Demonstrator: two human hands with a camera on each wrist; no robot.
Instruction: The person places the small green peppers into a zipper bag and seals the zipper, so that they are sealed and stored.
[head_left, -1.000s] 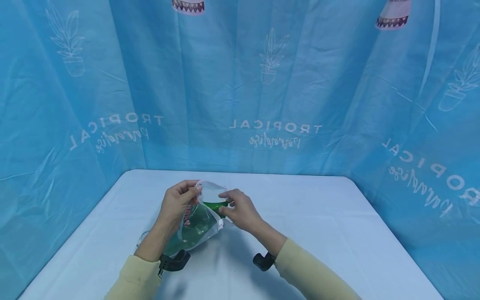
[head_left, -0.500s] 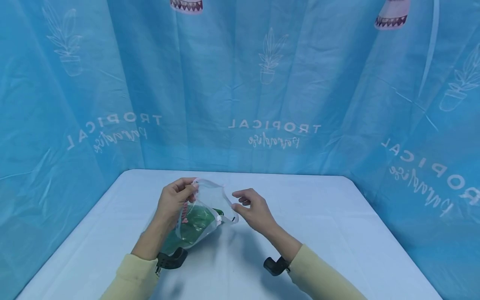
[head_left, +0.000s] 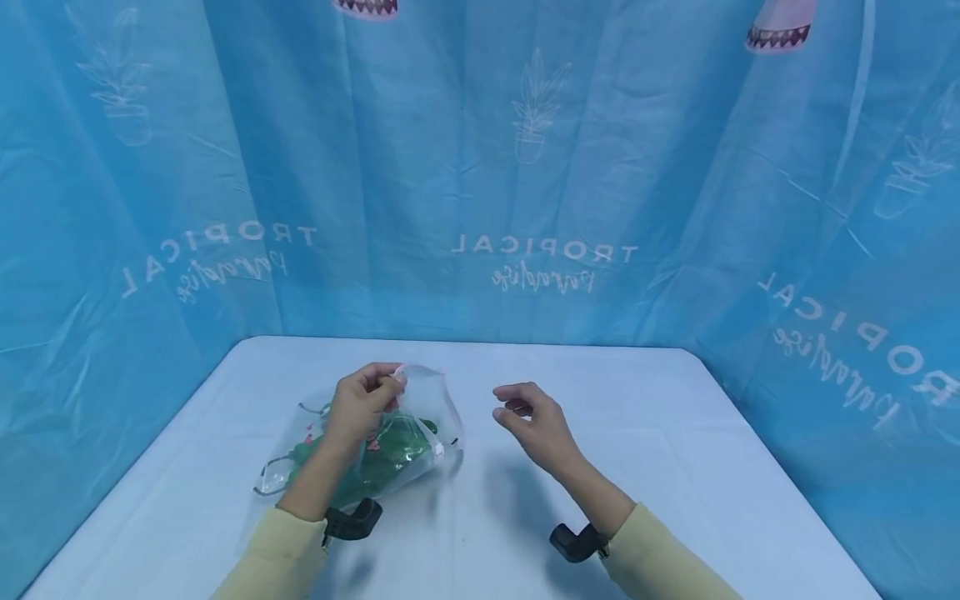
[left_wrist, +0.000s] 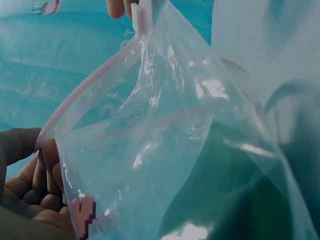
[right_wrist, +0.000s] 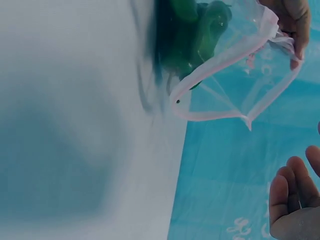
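Note:
My left hand (head_left: 360, 408) pinches the upper rim of a clear plastic zip bag (head_left: 429, 390) between thumb and fingers. The bag's mouth gapes toward the right, its pale pink zip strip (right_wrist: 215, 117) spread into a loop in the right wrist view. Glossy green, pepper-like things (head_left: 393, 454) lie inside, partly hidden behind the left forearm. Through the film in the left wrist view they show as a dark green mass (left_wrist: 240, 200). Holding nothing, my right hand (head_left: 542, 427) hovers to the right of the bag's mouth with its fingers loosely bent.
A white table (head_left: 660, 467) spreads under both arms. Blue printed curtains (head_left: 480, 167) hang behind it and at both sides. Each wrist carries a black camera mount (head_left: 354, 520). The bag's far end (head_left: 273, 475), with dark cord-like edging, rests on the table at left.
My right hand has let go of a green piece at the bag's mouth and moved away to the right. The green piece has sunk into the bag. The left hand keeps its hold.

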